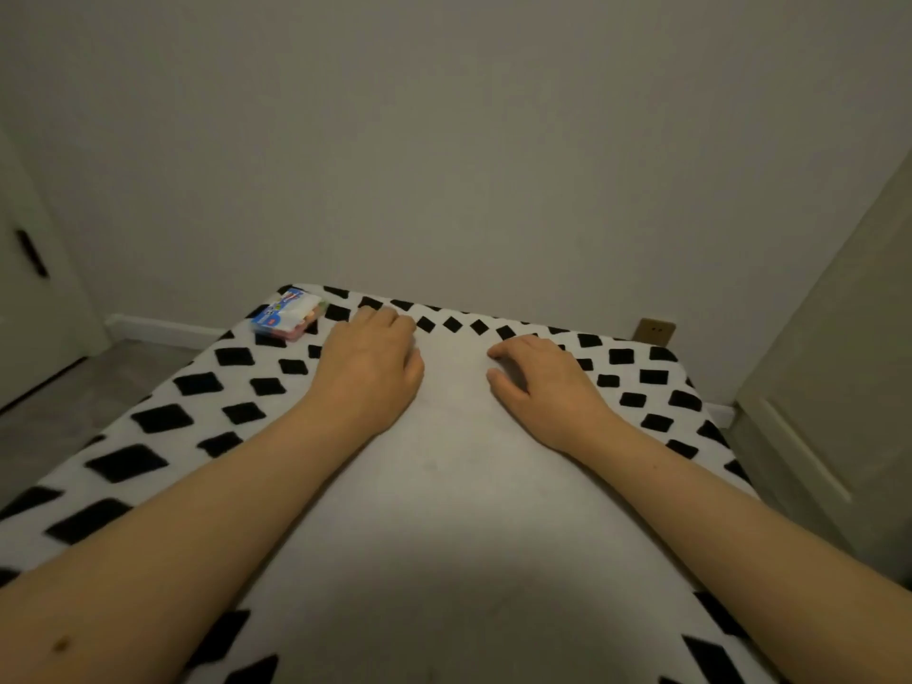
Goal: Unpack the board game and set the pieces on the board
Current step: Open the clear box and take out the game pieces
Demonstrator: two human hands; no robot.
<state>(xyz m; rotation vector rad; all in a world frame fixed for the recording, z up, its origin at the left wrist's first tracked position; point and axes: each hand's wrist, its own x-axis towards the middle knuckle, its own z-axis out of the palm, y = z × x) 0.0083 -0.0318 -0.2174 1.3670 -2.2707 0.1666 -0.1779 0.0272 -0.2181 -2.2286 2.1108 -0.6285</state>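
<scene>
A small game pack (291,313), blue and white with coloured pieces showing through clear plastic, lies at the far left corner of the table (444,510). The table wears a white cloth with black diamond shapes round a plain white middle. My left hand (370,367) rests palm down on the cloth just right of the pack, fingers loosely bent and holding nothing. My right hand (538,382) also lies palm down, further right, fingers relaxed and spread on the white middle. No board is in sight.
A plain wall stands right behind the table's far edge. A door (834,387) is close on the right and another door (29,269) on the left. A wall socket (655,331) sits low behind the far right corner. Grey floor shows at the left.
</scene>
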